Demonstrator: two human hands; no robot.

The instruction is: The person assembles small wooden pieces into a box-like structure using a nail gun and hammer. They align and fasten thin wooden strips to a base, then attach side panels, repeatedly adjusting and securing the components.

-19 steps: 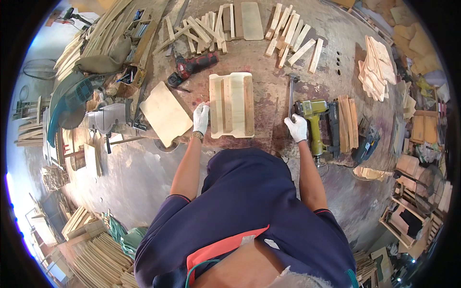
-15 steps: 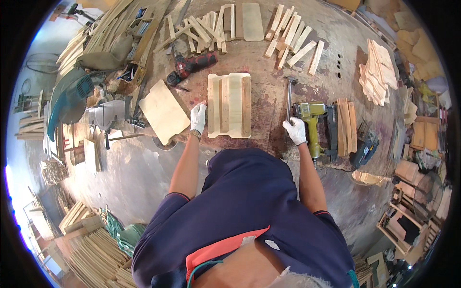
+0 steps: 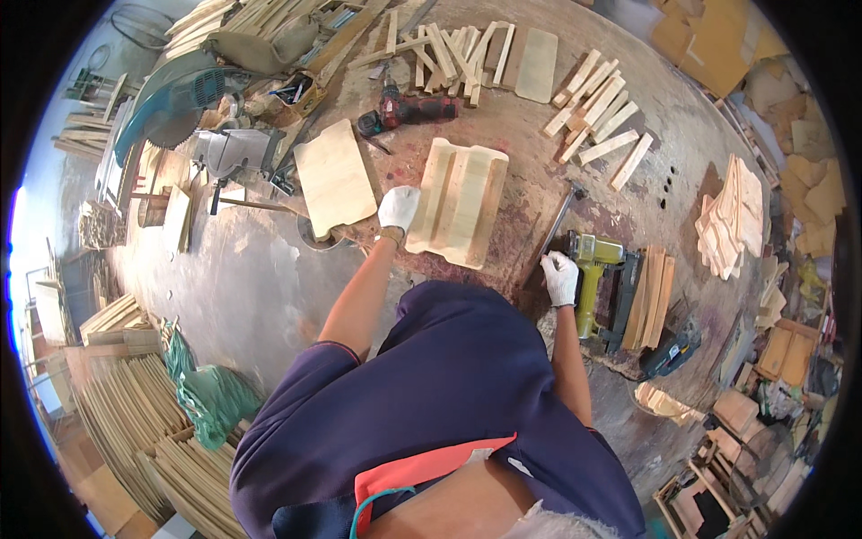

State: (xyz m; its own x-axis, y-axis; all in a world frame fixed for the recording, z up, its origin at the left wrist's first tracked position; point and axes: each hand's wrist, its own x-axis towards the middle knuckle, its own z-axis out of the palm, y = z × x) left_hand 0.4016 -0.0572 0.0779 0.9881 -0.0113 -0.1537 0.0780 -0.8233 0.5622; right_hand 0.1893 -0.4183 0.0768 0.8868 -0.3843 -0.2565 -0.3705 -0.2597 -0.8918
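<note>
A pale wooden panel with strips along it [image 3: 456, 205] lies on the workbench in front of me. At its left edge is my left hand [image 3: 399, 208] in a white glove, its fingers closed against the panel's side. My right hand [image 3: 561, 278], also gloved, has its fingers curled at the lower end of a hammer's handle [image 3: 560, 218]. The hammer lies slanted, its head pointing away from me. Just right of that hand rests a yellow-green nail gun [image 3: 588, 286] with a black magazine. The undersides of both hands are hidden.
A loose plywood panel [image 3: 337, 175] lies left of my left hand, and a red-black drill [image 3: 406, 110] behind it. Wood strips [image 3: 453, 54] are scattered at the back. Cut pieces [image 3: 732, 218] are stacked at right. A mitre saw [image 3: 175, 103] stands at left.
The whole view has turned, so the bench appears tilted clockwise. My left hand has come closer against the panel's left edge. The right hand stays at the hammer's handle.
</note>
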